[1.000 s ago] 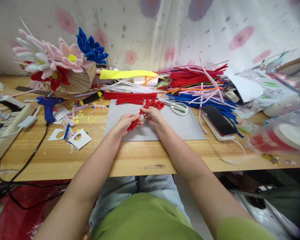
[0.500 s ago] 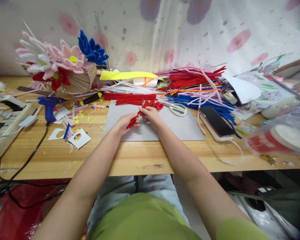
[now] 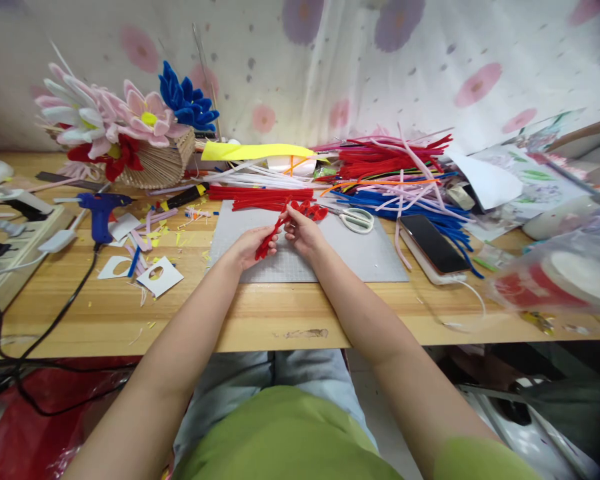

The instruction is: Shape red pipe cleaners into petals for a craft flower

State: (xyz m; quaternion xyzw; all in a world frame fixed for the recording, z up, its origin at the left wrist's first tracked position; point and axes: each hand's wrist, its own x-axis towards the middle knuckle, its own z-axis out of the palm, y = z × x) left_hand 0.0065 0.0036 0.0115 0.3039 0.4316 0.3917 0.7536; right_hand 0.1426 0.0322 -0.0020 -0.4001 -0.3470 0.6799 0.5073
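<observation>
We hold a fuzzy red pipe-cleaner piece (image 3: 264, 249) over the flat grey cutting mat (image 3: 360, 257), our left hand (image 3: 250, 248) grasping its lower part and our right hand (image 3: 304, 231) pinching at its far end. Looped red fuzzy pieces (image 3: 314, 212) and white-handled scissors (image 3: 357, 221) lie at the mat's far edge. Left of the mat, we see paper scraps (image 3: 164, 279) and a blue glue gun (image 3: 100, 217); right of it, a black-screened phone (image 3: 435, 241). Between the mat's near edge and ours, the wooden bench (image 3: 380, 310) offers an open strip.
</observation>
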